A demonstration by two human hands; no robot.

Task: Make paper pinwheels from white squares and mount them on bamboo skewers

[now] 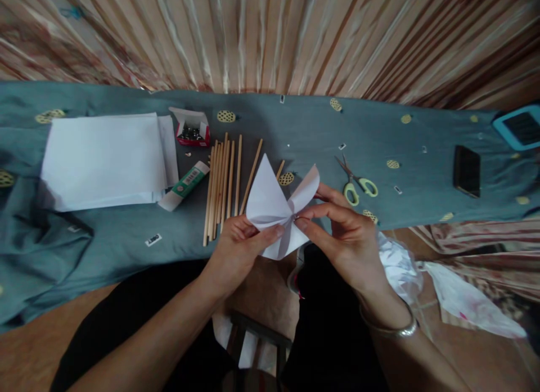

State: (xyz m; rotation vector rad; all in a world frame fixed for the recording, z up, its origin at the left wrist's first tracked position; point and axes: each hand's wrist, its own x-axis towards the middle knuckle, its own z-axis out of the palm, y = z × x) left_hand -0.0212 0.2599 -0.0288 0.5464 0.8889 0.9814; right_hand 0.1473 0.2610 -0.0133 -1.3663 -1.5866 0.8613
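A white paper pinwheel (270,198), its corners curled in to the centre, is held over the table's front edge. My left hand (240,243) grips it from the left, the thumb pressing near the centre. At that centre the thumb and index finger of my right hand (343,234) are pinched together on a tiny thing, too small to name. Just behind and left of the pinwheel lie several thin wooden sticks (218,184). Scissors with light green handles (356,184) rest partly opened, right of my right hand.
On the blue-green tablecloth (312,133) are a stack of white paper (103,161), a green-and-white glue box (184,185), an open red box (193,134) of small shiny metal pieces, a dark phone (467,171) and a blue-framed device (521,127). A curtain (270,40) hangs behind. Plastic bags (400,268) lie below right.
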